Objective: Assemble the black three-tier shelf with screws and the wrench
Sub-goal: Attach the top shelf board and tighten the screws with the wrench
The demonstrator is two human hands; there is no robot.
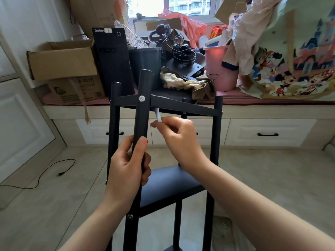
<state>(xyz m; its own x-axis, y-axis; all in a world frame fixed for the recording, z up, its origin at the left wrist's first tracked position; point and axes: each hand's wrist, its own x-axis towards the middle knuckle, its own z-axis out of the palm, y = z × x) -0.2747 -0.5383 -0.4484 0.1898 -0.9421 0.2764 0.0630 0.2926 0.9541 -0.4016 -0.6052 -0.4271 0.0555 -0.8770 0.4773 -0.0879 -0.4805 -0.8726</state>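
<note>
The black three-tier shelf [183, 105] stands upright on the floor in the middle of the view, its top and middle boards fixed between black posts. My left hand [127, 165] grips the nearest post [142, 113], which carries a silver screw head [141, 98] at the top board's level. A second screw [129, 217] shows lower on that post. My right hand [178, 136] pinches a small silver wrench [158, 115] whose upper end sits under the top board just right of the post. The wrench's tip is hidden behind the board.
Behind the shelf runs a low bench with drawers [268, 131], piled with cardboard boxes [63, 58], a black computer tower [113, 60], a pink bucket [220, 67] and clothes. A black cable [45, 171] lies on the tiled floor at the left.
</note>
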